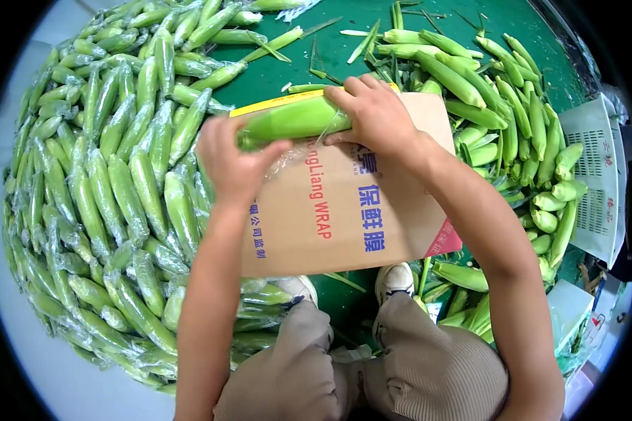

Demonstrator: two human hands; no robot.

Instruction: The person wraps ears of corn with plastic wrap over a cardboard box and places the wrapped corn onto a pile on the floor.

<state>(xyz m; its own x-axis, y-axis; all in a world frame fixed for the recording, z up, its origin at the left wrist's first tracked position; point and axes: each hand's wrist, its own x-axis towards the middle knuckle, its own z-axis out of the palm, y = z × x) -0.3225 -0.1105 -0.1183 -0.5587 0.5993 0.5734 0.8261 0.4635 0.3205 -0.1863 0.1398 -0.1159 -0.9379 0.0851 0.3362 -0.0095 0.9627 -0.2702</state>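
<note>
A green ear of corn in its husk point(291, 121) lies crosswise above a cardboard box point(295, 238) printed with "WRAP". My left hand point(228, 158), a little blurred, is closed around the ear's left end, with the thumb below it. My right hand point(376, 116) grips the right end, its fingers bent over the top. Clear plastic film point(288, 160) clings under the ear between both hands. Along the box's far edge runs a yellow strip point(260, 104), partly covered by the ear and my right hand.
Film-wrapped corn point(126, 175) is heaped on the left. Unwrapped corn point(498, 98) is piled on the right, beside a pale plastic crate point(593, 168). Loose husk leaves lie on the green surface point(281, 70) beyond the box. My knees and shoes point(395, 281) are below it.
</note>
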